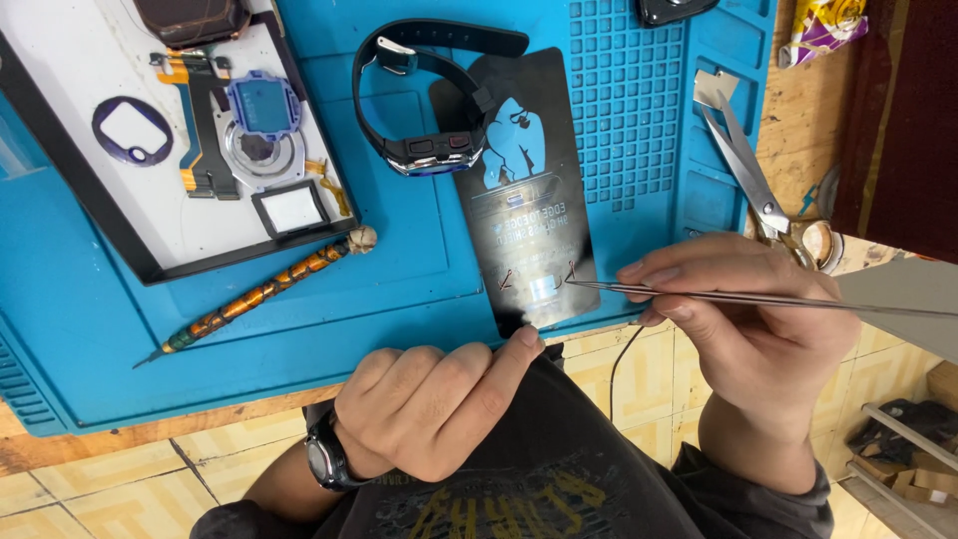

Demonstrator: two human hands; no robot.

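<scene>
My right hand (743,314) pinches thin metal tweezers (699,293) between thumb and fingers, tips touching a small part on the dark glossy card (529,190) lying on the blue work mat (399,289). My left hand (429,404) curls loosely, holding nothing, its fingertip pressing the card's near edge. A black wristwatch (424,95) rests across the card's far end; scissors (758,190) lie off right.
</scene>
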